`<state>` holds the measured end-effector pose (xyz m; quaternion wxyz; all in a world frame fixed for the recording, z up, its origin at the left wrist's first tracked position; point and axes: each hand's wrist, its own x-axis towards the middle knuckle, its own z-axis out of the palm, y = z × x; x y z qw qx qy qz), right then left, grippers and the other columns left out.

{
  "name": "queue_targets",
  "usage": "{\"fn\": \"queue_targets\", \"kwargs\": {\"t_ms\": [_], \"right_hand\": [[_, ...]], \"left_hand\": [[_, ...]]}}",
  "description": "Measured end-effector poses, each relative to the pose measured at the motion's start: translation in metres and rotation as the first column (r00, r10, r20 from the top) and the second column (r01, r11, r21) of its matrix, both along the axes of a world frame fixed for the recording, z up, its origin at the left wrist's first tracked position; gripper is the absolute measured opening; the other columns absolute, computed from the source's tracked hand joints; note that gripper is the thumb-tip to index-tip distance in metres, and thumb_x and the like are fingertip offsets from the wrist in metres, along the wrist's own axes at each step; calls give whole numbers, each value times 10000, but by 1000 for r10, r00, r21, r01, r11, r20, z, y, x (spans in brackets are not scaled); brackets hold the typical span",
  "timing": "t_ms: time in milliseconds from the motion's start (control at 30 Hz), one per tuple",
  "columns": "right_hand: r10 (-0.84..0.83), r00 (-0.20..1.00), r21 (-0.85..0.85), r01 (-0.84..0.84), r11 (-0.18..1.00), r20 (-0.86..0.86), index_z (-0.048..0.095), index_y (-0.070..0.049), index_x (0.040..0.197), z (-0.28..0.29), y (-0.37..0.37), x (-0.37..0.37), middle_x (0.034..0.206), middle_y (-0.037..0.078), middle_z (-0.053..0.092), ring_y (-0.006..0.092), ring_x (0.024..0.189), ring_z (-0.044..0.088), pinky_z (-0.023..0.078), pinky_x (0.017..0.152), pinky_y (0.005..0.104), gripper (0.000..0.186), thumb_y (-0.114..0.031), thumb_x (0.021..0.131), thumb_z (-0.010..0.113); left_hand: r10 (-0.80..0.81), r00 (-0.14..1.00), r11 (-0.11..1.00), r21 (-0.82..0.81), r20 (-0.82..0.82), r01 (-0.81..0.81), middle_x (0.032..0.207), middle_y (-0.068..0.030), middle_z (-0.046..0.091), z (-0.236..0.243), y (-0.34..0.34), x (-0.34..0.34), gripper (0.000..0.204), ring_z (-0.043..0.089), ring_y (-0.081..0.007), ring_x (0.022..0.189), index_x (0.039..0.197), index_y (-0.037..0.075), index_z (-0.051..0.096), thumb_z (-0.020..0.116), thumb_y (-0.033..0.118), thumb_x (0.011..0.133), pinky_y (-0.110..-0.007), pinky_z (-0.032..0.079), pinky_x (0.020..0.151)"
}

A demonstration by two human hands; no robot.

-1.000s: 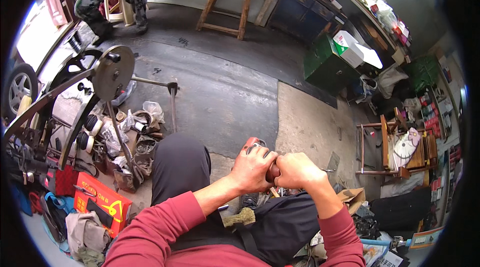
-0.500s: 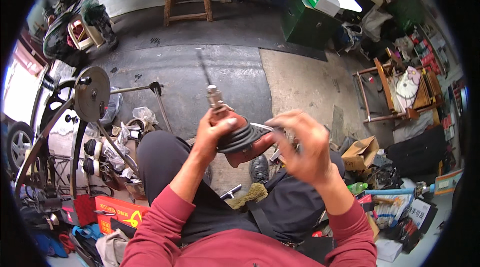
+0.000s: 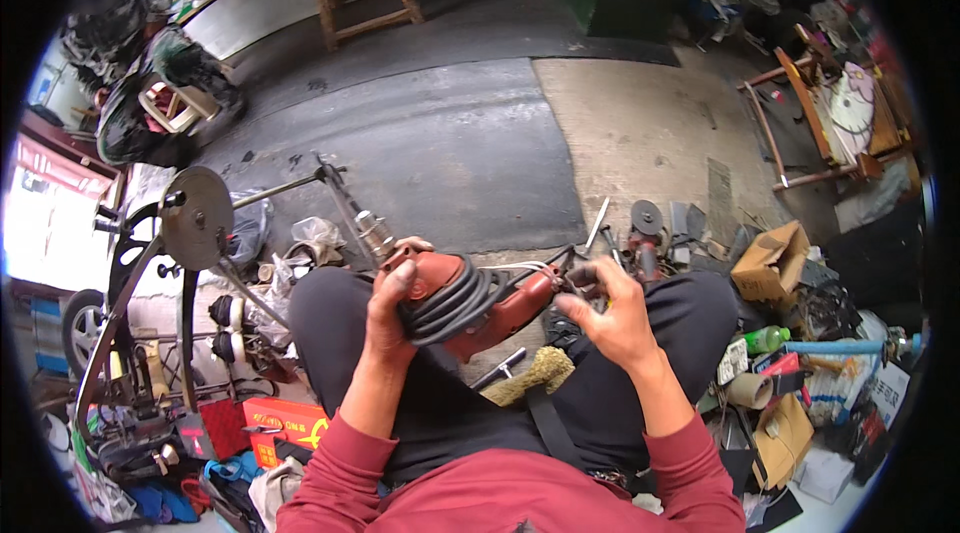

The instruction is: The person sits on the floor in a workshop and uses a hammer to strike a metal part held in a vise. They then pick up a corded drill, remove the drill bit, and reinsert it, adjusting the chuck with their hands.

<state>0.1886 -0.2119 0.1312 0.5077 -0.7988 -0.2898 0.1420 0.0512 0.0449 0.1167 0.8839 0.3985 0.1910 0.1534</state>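
A red power drill (image 3: 520,303) is in the middle of the frame, its shiny chuck (image 3: 375,238) pointing up and left. A black cord (image 3: 455,308) loops round it. The left hand (image 3: 390,308) has its fingers clamped on the drill. The right hand (image 3: 615,318) is by the back end, fingers bent (I cannot tell if they pinch anything). An angle grinder (image 3: 646,218) is right of the middle.

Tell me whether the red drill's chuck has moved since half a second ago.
Yes: the chuck has moved left, farther from the right edge of the dark floor mat.
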Motion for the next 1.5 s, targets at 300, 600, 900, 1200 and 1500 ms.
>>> {"fn": "queue_targets", "kwargs": {"t_ms": [300,600,900,1200,1500], "right_hand": [[40,996,-297,-14,955,82,586,-14,1023,-22,7,-12,1001,196,666,429,942,664,521,788,478,237,-81,858,742],[3,978,-183,-42,982,-207,567,-4,1076,-34,11,-12,952,187,686,355,860,699,534,770,422,280,-6,840,717],[310,468,428,167,888,-828,607,10,1333,-4,6,4,976,90,696,119,628,565,556,616,313,457,-82,885,608],[342,344,442,274,854,-874,674,7,1131,-15,28,-1,835,63,647,150,707,617,556,685,346,214,-111,962,616],[303,561,368,2,930,-770,702,14,1160,-30,36,-6,965,29,713,97,844,652,539,756,254,235,-68,940,719]], "left_hand": [[-109,992,993,-49,-65,106,1050,-58,651,-10,-3,10,399,648,-152,950,1219,72,591,712,244,880,-291,517,846],[-63,986,994,-98,-155,48,945,-45,647,-11,-4,10,338,653,-146,864,1160,85,611,681,262,881,-279,532,777],[-254,950,967,-35,-182,252,966,-5,634,-19,-10,7,342,605,-93,877,1134,74,640,727,273,871,-247,468,809],[-431,883,900,-14,-185,437,1222,-84,653,-25,-35,11,415,607,-175,1115,1173,38,636,738,299,867,-329,452,996],[-587,801,808,-12,-122,590,1106,-81,707,-25,-44,15,396,643,-156,1028,1173,23,668,683,296,886,-284,464,937]]}}
